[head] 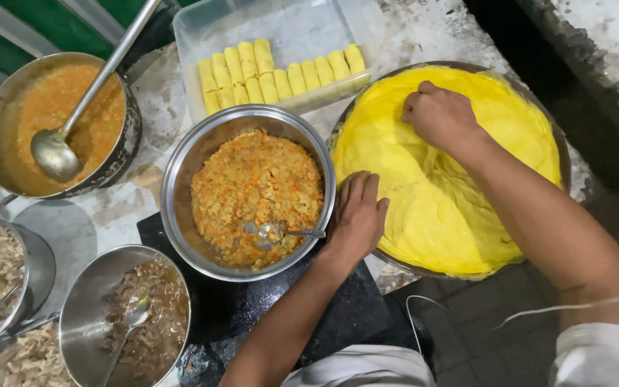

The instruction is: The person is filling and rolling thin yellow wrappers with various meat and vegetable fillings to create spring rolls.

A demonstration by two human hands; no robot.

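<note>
Head view: the right hand pinches with fingers together into the stack of yellow wrappers in a round tray on the counter. The left hand, fingers together and flat, presses the stack's left edge beside the steel bowl of orange filling. Rolled yellow pieces line a clear plastic tub behind.

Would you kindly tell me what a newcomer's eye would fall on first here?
The wide round pan of bright yellow sheets at right, with the right hand pinching its top and the left hand flat on its edge. Beside it sits the steel bowl of orange crumbly filling.
</note>
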